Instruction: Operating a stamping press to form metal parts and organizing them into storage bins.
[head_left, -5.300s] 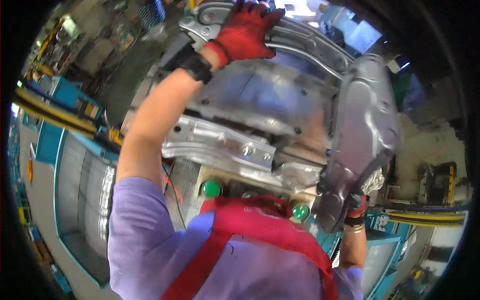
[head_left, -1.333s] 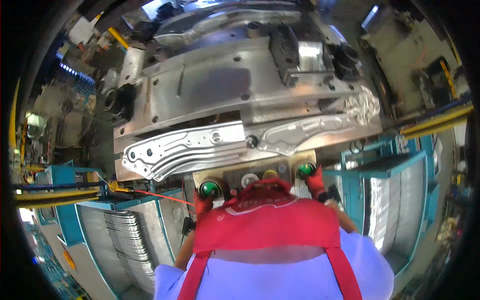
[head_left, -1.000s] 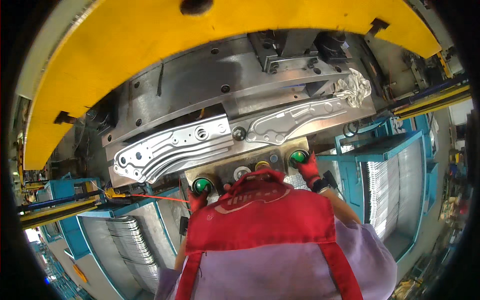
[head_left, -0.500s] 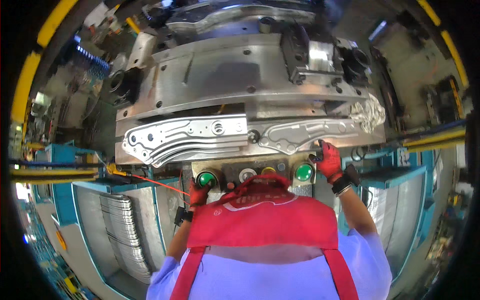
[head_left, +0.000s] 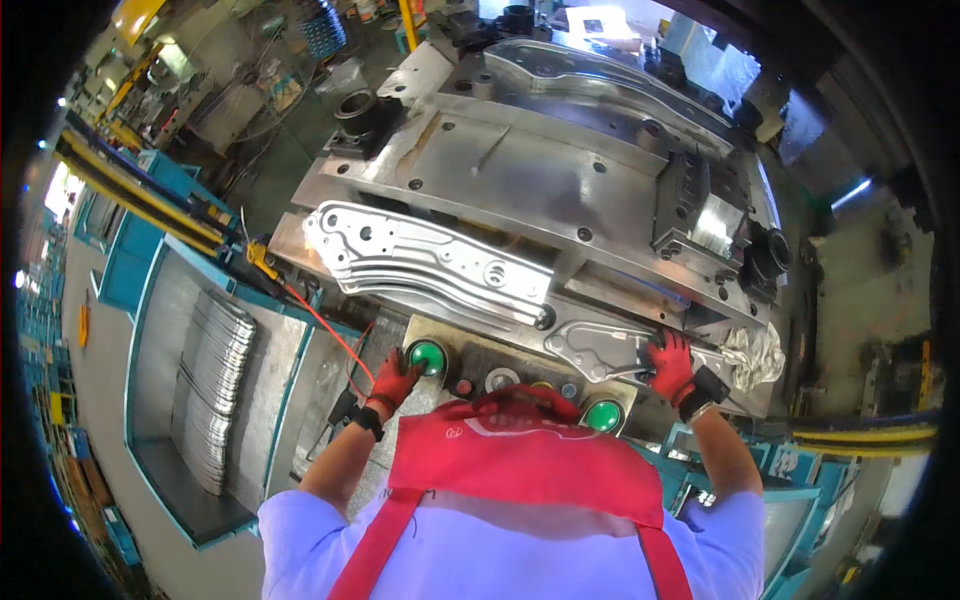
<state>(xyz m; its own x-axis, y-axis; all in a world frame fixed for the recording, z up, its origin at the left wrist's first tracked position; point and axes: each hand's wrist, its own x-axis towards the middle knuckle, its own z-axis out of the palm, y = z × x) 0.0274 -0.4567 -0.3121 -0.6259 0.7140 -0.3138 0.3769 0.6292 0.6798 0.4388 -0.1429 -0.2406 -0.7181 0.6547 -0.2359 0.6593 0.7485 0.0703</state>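
Big grey press tooling [head_left: 560,190] fills the shop view, the left hand [head_left: 393,380] rests spread beside the green button [head_left: 428,357] at seven o'clock, and the right hand [head_left: 670,365] pinches the metal part [head_left: 600,345] at four o'clock, where sharp edges could cut.

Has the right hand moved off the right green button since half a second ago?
Yes. The right hand was beside the right green button; now it is up on the pressed metal part in the die, away from the button.
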